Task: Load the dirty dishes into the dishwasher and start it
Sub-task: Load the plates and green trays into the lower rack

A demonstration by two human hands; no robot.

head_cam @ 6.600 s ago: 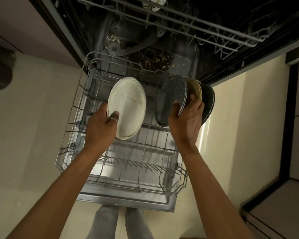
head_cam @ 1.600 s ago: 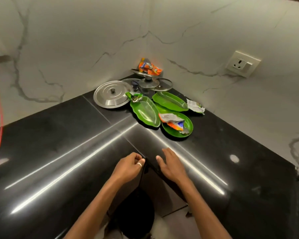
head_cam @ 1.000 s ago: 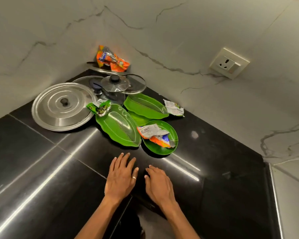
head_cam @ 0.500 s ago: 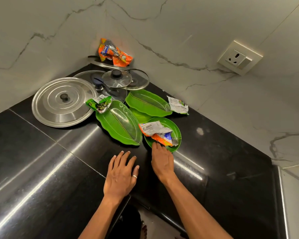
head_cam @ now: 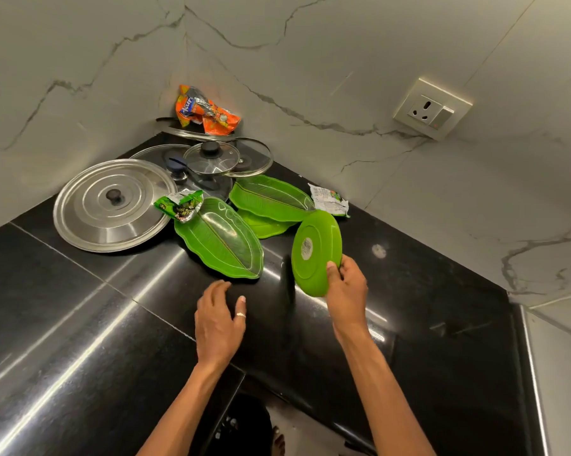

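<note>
Plate pickup at the corner of the black counter [head_cam: 80,307]. Right hand [head_cam: 346,287] is clamped on the near rim of the round green plate [head_cam: 313,248], thumb on its underside. The plate is tipped on edge above the counter, bottom facing the camera, so its eating face is hidden. Left hand [head_cam: 218,320] hovers just short of the nearest leaf-shaped plate [head_cam: 221,240], fingers loosely spread, holding nothing. Judgement: a one-edge pinch on light, smooth plastic can twist, so level it or bring in the free hand before carrying. Check the hidden face for litter first. A green wrapper [head_cam: 180,207] lies on the leaf-shaped plate's far tip and should come off before loading.
</note>
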